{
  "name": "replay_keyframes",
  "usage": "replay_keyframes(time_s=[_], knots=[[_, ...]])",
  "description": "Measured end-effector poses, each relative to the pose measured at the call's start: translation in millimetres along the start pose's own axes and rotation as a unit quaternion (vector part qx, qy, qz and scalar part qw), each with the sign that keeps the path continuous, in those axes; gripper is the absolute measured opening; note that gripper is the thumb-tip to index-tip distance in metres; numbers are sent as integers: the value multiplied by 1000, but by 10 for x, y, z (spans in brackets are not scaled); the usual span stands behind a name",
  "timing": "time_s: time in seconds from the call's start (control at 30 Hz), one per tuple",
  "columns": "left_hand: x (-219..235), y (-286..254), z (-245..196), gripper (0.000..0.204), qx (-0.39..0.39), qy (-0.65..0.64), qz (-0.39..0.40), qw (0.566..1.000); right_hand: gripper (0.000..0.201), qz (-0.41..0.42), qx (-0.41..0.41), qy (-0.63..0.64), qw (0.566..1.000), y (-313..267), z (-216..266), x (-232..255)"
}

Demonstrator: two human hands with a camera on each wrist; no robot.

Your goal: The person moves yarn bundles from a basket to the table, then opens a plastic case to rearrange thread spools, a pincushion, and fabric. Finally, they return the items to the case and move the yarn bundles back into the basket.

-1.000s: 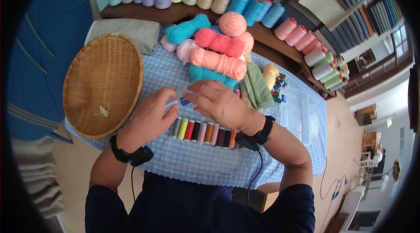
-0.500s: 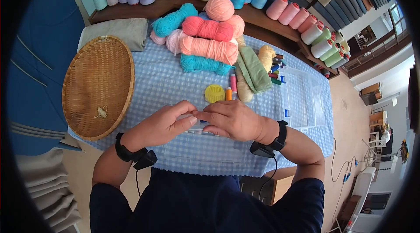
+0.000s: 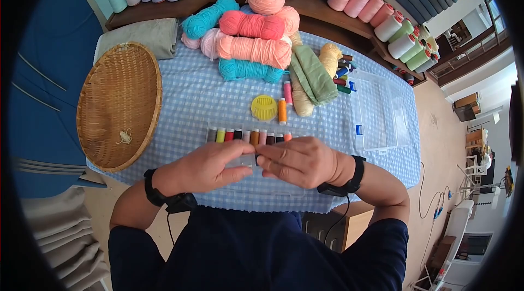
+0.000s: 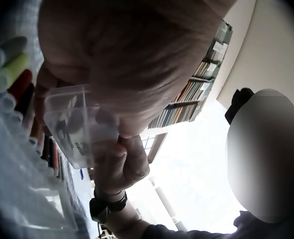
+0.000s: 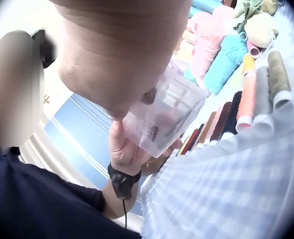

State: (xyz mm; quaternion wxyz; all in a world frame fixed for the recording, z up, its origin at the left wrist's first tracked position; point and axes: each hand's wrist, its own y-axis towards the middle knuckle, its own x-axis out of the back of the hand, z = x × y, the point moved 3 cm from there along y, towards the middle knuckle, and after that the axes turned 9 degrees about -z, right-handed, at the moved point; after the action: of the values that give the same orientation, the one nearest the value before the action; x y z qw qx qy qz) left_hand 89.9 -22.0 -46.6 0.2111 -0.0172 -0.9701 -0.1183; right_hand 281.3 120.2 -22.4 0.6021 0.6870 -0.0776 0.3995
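Observation:
My left hand [image 3: 210,165] grips a small clear plastic box [image 5: 159,117] with printed lettering on one side, its thumb and fingers on either side of it. From the opposite side my right hand [image 3: 303,162] reaches in, curled fingers and thumb at the box's edge. Some dark small contents show through the plastic in the left wrist view. Right behind the hands lies a row of thread spools [image 3: 220,135] in grey, yellow-green, red, black, pink and brown, in a shallow clear tray [image 3: 300,130]. The hands hide most of the small box in the head view.
Beyond the row lie a yellow round disc [image 3: 264,108], an orange spool [image 3: 282,111] and a pink spool [image 3: 288,93]. Yarn skeins [image 3: 254,53] pile up behind. A woven basket [image 3: 120,105] stands left, an open clear case [image 3: 376,111] right, with green cloth [image 3: 314,75] nearby.
Both hands have come down and nearer the body with the small box. The yellow disc and orange spool came into view, and the spool row, covered half a second ago, shows again.

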Motion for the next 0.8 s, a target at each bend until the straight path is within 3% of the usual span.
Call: replay_keyframes(time_s=[0.03,0.07,0.1,0.17,0.3,0.5,0.57,0.7,0.77,0.8], knots=[[-12,-40,-21,41,12,0,21,1000,33,17,-9,24,1000,-11,57,15],[-12,-65,-31,41,12,0,22,1000,36,39,-75,72,994,-39,94,26],[-15,-87,-30,41,26,-4,33,999,36,38,-75,71,994,-34,133,46],[-14,-91,-24,41,39,-7,44,998,38,74,-295,174,936,-68,82,27],[-6,-51,-24,42,29,17,52,998,40,59,-285,174,941,-116,113,-36],[-71,-9,21,40,23,24,67,997,28,91,-211,22,973,-196,223,-23],[-59,1,28,40,20,35,56,998,23,30,-173,51,983,-132,173,6],[-117,-55,98,42,-78,55,33,995,24,29,-177,159,971,-92,125,10],[-138,-100,78,42,-114,73,19,991,28,39,-264,255,929,-172,88,-71],[-128,-114,48,42,-133,99,17,986,28,39,-265,253,930,-164,109,-51]])
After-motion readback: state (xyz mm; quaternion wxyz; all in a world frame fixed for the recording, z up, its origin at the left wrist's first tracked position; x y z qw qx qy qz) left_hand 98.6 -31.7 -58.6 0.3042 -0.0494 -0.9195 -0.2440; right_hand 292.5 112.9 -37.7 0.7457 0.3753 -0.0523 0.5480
